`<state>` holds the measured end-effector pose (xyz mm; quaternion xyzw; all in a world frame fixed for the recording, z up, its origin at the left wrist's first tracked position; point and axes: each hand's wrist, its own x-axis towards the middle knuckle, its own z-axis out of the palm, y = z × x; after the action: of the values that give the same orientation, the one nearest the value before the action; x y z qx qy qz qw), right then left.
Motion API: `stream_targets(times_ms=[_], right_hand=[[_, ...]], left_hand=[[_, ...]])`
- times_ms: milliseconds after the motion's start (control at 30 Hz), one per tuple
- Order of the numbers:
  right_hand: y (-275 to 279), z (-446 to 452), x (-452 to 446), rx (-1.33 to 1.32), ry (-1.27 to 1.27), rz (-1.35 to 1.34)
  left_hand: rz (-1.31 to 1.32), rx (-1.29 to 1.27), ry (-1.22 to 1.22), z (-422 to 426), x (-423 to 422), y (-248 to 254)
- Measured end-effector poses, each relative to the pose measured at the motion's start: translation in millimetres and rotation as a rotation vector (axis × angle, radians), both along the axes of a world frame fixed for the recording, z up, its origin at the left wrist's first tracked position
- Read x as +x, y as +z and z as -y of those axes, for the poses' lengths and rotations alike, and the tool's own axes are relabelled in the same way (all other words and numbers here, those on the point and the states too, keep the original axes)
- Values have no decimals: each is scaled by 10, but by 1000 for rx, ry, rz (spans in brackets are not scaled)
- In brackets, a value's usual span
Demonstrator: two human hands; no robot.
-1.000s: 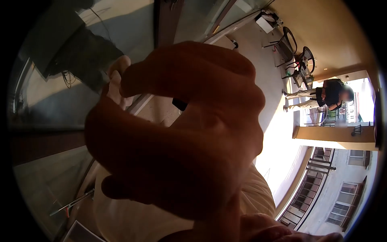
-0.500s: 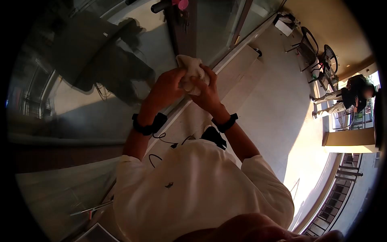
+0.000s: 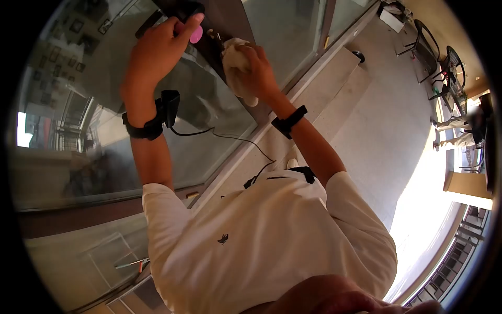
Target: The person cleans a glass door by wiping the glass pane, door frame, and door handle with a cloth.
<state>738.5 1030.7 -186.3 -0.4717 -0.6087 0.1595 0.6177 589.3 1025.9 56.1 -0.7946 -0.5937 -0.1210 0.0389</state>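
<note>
Cloth [image 3: 235,63] is gripped in the right hand [image 3: 257,73], bunched up, pale, fingers curled over its upper part. It is held up in front of the brown frame [image 3: 225,15] of the glass door; a loose end hangs below the fingers. Whether it is pressed flat on the frame cannot be told. Small metal bits [image 3: 213,35], possibly keys, are seen just beside its top edge.

Left hand [image 3: 156,52] is raised at the dark handle [image 3: 191,7], thumb laid toward it; the other fingers are bent and partly hidden, so a full grip cannot be confirmed. A pink piece [image 3: 196,34] is seen just under the thumb. Hands are set apart, left one higher.

A black strap is worn on each wrist: left strap [image 3: 146,128] with a block on it, right strap [image 3: 289,122]. A black cable [image 3: 235,137] is run from the left strap down toward the waist. A white shirt [image 3: 272,246] is worn, small dark logo on the chest.

Glass [image 3: 204,112] is filled with reflections. On the floor [image 3: 361,141], well apart from the hands, dark chairs [image 3: 426,49] and a white box [image 3: 391,21] are placed. Another person [image 3: 473,128] is partly seen at the far right, beige trousers worn.
</note>
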Motion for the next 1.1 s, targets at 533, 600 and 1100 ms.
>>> stream_targets(times_ms=[533,600,1100], right_hand=[[-33,-335,-156,223,171,175],[15,-354,-220,161,137,198],[-275,-466,-282,261,183,180]], left_hand=[[378,-150,7,-284,467,32],[323,-328,62,-408,376,71],[129,-222,-193,-492,-41,-175]])
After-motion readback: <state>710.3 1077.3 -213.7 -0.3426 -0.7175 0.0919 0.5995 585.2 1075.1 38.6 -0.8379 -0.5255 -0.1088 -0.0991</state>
